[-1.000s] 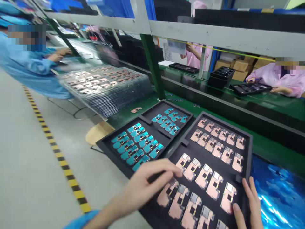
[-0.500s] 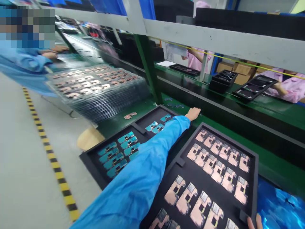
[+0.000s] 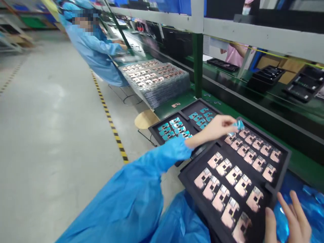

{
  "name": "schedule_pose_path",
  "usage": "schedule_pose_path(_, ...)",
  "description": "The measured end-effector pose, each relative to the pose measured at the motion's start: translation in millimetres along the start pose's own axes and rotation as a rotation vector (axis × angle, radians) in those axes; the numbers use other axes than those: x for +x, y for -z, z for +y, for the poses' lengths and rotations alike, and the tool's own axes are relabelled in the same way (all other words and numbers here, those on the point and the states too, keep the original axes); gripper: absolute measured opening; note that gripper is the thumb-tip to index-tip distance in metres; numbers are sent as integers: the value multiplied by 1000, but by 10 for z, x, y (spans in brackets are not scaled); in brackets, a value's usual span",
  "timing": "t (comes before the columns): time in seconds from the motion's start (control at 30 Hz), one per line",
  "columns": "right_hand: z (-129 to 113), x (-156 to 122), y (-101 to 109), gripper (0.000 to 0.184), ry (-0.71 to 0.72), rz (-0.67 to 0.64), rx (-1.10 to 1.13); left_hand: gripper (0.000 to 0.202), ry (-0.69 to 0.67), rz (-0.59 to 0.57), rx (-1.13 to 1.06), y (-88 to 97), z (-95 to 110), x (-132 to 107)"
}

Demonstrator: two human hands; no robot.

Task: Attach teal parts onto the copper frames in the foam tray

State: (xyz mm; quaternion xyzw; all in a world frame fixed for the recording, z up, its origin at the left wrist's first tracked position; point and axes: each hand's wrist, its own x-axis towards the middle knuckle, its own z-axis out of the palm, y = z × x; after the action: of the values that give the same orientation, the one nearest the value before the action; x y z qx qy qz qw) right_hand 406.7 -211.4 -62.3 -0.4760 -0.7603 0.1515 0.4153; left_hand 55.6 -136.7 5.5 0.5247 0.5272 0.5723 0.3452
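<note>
While my left hand (image 3: pixel 215 128) pinches teal part (image 3: pixel 238 126) between fingertips, part's long axis tilts up-right, held just above top corner of copper-board tray (image 3: pixel 268 139). My right hand (image 3: pixel 291 216) open, fingers spread, beside tray's lower corner, over blue film (image 3: pixel 312 199).

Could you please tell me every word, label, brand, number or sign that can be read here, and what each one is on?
No text can be read in this view.
The boards in the black tray: any markings are too small to read.
The teal part in the left hand: any markings are too blurred to read.
The cartons: nothing legible.
</note>
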Motion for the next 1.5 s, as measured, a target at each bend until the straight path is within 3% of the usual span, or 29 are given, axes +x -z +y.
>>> schedule_pose_path(0.07, -285, 75, 1, 57, -87, -40, 188, 23, 45, -113, -69, -206, 309, -746)
schedule_pose_path(0.13, -478, 117, -48, 59, -212, -151, 390, 18, 90, -125, -45, -445, 510, -1317)
schedule_pose_path(0.2, -573, 106, -115, 53, -317, -216, 485, 16, 119, -59, -28, -665, 573, -1655)
schedule_pose_path(0.27, -596, 53, -160, 44, -371, -194, 536, 15, 134, 12, -20, -822, 534, -1802)
schedule_pose_path(0.4, -577, -59, -113, 40, -409, -134, 603, 16, 164, 16, -53, -941, 412, -1875)
schedule_pose_path(0.6, -544, -119, 26, 48, -448, -92, 497, 25, 176, -28, -55, -980, 448, -1943)
schedule_pose_path(0.77, -533, -132, 37, 55, -381, -25, 395, 45, 343, -94, -351, -1088, 380, -1991)
schedule_pose_path(0.9, -592, -168, 56, 49, -337, 16, 431, 62, 443, -104, -484, -1146, 295, -2019)
schedule_pose_path(1.03, -572, -232, 106, 39, -291, -29, 491, 59, 444, -97, -474, -1154, 294, -2034)
schedule_pose_path(1.23, -441, -269, 155, 34, -211, 22, 352, 51, 425, -116, -499, -1167, 344, -2037)
schedule_pose_path(1.37, -429, -220, 157, 31, -49, -7, 274, 62, 503, -93, -527, -1205, 259, -2044)
schedule_pose_path(1.5, -459, -140, 113, 22, 227, 101, 156, 73, 537, -47, -568, -1217, 191, -2056)
